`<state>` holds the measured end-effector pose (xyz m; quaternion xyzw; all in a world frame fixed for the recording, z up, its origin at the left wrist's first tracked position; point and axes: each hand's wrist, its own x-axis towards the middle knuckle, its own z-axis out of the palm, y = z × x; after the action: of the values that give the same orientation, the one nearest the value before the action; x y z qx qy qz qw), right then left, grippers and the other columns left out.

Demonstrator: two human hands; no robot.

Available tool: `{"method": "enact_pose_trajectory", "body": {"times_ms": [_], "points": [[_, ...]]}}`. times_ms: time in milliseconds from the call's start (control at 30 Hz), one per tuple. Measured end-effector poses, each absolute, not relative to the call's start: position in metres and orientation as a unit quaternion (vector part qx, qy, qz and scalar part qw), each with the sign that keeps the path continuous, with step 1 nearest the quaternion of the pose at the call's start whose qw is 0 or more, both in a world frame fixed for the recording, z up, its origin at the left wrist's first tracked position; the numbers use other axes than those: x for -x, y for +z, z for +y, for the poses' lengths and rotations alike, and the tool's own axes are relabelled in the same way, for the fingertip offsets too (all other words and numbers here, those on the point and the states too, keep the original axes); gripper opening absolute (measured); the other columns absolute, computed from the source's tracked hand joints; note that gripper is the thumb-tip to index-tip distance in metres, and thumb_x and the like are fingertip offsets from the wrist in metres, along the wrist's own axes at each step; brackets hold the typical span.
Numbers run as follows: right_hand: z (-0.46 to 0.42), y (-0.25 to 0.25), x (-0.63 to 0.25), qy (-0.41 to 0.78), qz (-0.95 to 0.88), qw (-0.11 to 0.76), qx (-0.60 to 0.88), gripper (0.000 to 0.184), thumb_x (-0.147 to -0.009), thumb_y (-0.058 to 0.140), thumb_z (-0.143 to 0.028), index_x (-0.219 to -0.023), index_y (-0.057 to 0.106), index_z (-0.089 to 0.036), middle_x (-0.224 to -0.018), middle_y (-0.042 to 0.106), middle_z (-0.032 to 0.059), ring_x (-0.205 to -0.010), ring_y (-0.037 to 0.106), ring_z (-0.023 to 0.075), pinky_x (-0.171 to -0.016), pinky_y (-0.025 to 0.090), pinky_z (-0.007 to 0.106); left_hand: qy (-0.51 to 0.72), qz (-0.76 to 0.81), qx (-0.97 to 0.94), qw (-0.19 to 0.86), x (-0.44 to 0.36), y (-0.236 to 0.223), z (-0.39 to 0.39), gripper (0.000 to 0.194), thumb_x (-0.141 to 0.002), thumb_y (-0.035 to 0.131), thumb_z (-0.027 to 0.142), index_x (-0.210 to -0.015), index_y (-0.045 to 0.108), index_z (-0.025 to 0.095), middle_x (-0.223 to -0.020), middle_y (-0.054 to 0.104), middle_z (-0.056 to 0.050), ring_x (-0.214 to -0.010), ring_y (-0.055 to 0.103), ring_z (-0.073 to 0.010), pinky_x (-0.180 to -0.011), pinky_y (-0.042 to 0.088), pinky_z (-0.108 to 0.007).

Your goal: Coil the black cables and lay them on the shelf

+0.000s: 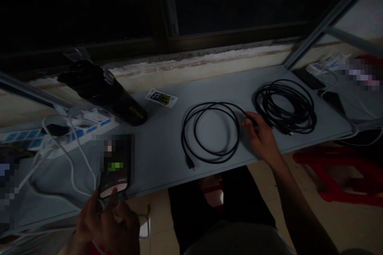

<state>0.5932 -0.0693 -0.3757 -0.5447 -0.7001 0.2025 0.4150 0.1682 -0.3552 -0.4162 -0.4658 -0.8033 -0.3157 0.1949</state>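
Observation:
My right hand (259, 137) is closed around one end of a black cable (214, 162), between thumb and fingers. The cable lies in loose loops on the grey table, and its other plug (189, 163) rests near the front edge. Beside my right hand is a thicker coil of black cable (311, 117). At the lower left, my left hand (109, 217) has its fingers apart at the bottom end of a phone (115, 175) with a lit screen. One fingertip touches the screen. Shadow hides part of this hand.
A black bottle (119, 101) stands behind the phone, near a small printed packet (161, 98). White charging cables (72, 163) trail from power strips (89, 125) at left. Dark phones (332, 99) lie at right. A red stool (332, 175) stands below the table's right end.

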Motion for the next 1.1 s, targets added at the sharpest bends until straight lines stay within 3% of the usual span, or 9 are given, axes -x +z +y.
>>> {"method": "enact_pose_trajectory", "body": {"times_ms": [267,400,567,800,933,1100], "points": [[-0.065,-0.382,-0.597,0.218,-0.695,0.415,0.544,0.068,-0.122,0.053,-0.079,-0.146,0.075,-0.02,-0.111,0.082,0.0138,-0.101,0.079,0.0319,-0.093,0.065,0.046,-0.325,-0.776,0.492,0.223,-0.161,-0.412,-0.352,0.032,-0.113,0.071,0.042,-0.135,0.079,0.019,-0.17,0.067,-0.023,-0.161,0.062,-0.0474,-0.133,0.047,-0.077],[-0.065,-0.381,-0.596,0.227,-0.69,0.407,0.554,0.07,-0.121,0.052,-0.08,-0.147,0.076,-0.02,-0.121,0.084,0.0165,-0.106,0.08,0.0339,-0.098,0.065,0.049,-0.338,-0.754,0.501,0.259,-0.154,-0.417,-0.35,0.028,-0.111,0.079,0.042,-0.126,0.08,0.019,-0.16,0.073,-0.022,-0.154,0.067,-0.0455,-0.131,0.048,-0.073],[-0.064,-0.381,-0.598,0.224,-0.697,0.407,0.546,0.069,-0.12,0.051,-0.08,-0.145,0.076,-0.02,-0.14,0.081,0.0202,-0.119,0.079,0.0376,-0.102,0.063,0.051,-0.338,-0.753,0.502,0.259,-0.16,-0.411,-0.349,0.025,-0.112,0.082,0.038,-0.129,0.08,0.019,-0.161,0.071,-0.022,-0.155,0.065,-0.0443,-0.131,0.047,-0.071],[-0.063,-0.383,-0.599,0.236,-0.702,0.408,0.534,0.066,-0.121,0.052,-0.077,-0.146,0.075,-0.02,-0.142,0.08,0.0197,-0.123,0.077,0.0376,-0.107,0.061,0.051,-0.335,-0.778,0.471,0.246,-0.176,-0.401,-0.345,0.039,-0.114,0.08,0.049,-0.138,0.077,0.018,-0.162,0.071,-0.024,-0.157,0.064,-0.0436,-0.134,0.044,-0.069],[-0.063,-0.379,-0.597,0.258,-0.689,0.421,0.531,0.061,-0.122,0.053,-0.076,-0.142,0.073,-0.022,-0.13,0.08,0.0162,-0.114,0.076,0.0345,-0.1,0.06,0.048,-0.319,-0.777,0.463,0.282,-0.192,-0.395,-0.337,0.054,-0.11,0.085,0.054,-0.149,0.074,0.017,-0.17,0.066,-0.025,-0.159,0.061,-0.046,-0.133,0.043,-0.07],[-0.067,-0.375,-0.595,0.302,-0.67,0.451,0.507,0.05,-0.123,0.055,-0.073,-0.133,0.066,-0.026,-0.106,0.073,0.0086,-0.095,0.069,0.0281,-0.089,0.057,0.044,-0.315,-0.769,0.485,0.272,-0.213,-0.387,-0.316,0.048,-0.11,0.086,0.05,-0.146,0.076,0.019,-0.158,0.074,-0.021,-0.146,0.068,-0.0412,-0.13,0.043,-0.065]]}}
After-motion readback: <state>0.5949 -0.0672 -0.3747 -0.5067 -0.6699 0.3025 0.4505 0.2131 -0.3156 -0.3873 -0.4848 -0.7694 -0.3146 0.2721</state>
